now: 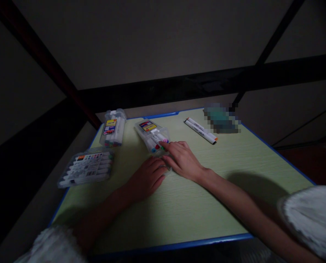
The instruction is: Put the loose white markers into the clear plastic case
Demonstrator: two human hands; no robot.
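An open clear marker case (151,133) lies in the middle of the pale green table (195,204), its coloured marker caps facing me. My right hand (182,159) reaches into its near end, fingertips pinched on a marker cap there. My left hand (148,178) rests palm down on the table just below the case, fingers curled against its near edge or lid.
A second clear marker case (113,128) stands at the back left. A third case (86,168), full of markers, lies at the left edge. Two loose white markers (201,130) lie at the back right beside a blurred green object (221,117). The table has a blue rim.
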